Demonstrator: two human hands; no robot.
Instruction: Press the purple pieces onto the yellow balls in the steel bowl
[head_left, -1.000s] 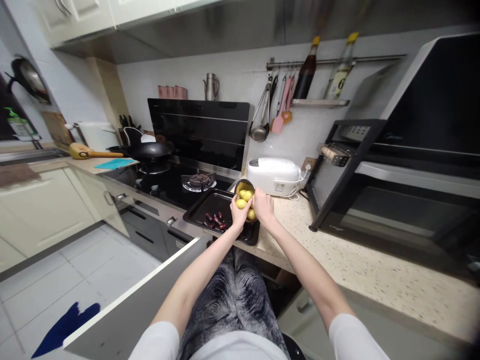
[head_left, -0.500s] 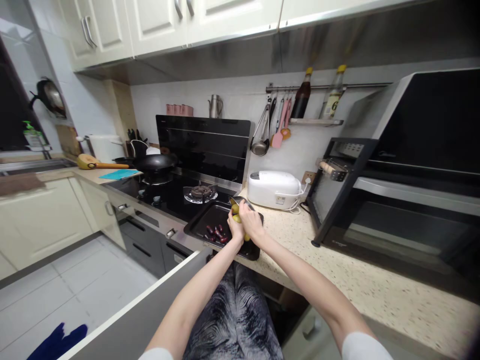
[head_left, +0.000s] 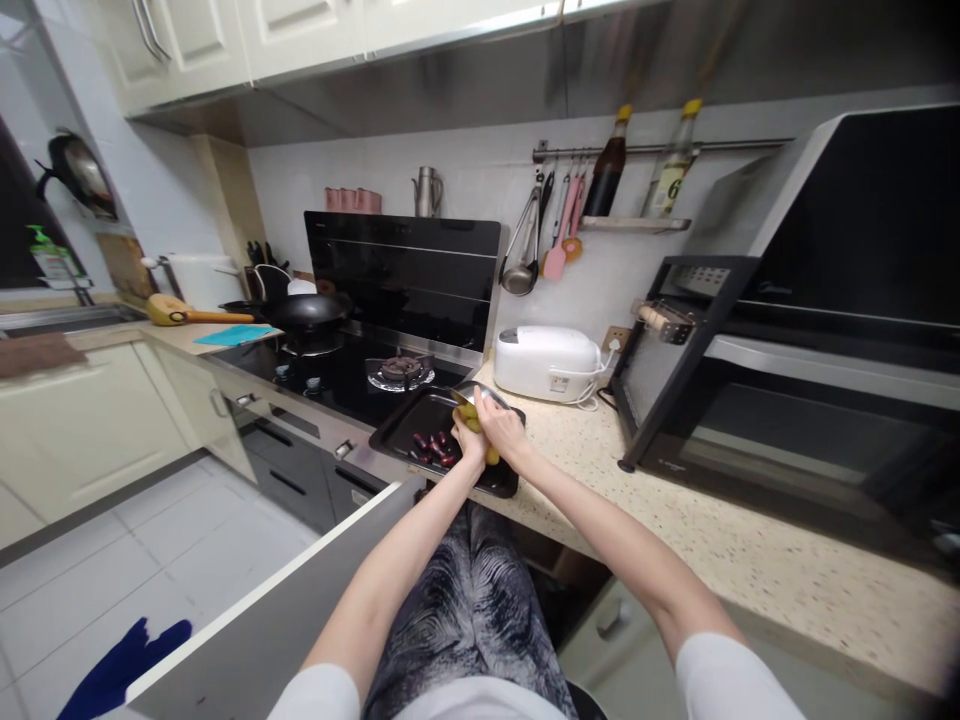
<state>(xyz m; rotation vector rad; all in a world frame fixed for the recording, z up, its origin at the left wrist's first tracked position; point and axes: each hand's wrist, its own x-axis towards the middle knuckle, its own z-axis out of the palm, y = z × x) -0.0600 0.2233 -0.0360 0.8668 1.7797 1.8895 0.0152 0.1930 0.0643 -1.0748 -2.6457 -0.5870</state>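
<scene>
My left hand (head_left: 470,438) is closed around a round yellow-green piece of produce (head_left: 469,412) above a black baking tray (head_left: 405,412). Against it, my right hand (head_left: 500,424) grips what looks like a knife (head_left: 457,396); its thin blade points left past the fingers, and the handle is hidden in the hand. A rounded metal surface behind the right hand is too small to identify. Small dark red oblong pieces (head_left: 435,448) lie in the tray left of my hands. Another yellow piece (head_left: 492,456) shows below my right wrist.
A gas burner (head_left: 402,370) and a black wok (head_left: 309,312) stand beyond the tray. To the right are a white appliance (head_left: 546,364) with a cord and a large black oven (head_left: 810,430). An open drawer (head_left: 285,600) juts out left of my legs.
The view has tilted down slightly, so the kitchen sits higher in the picture. Both hands stay together over the tray, with only small shifts of the produce and blade.
</scene>
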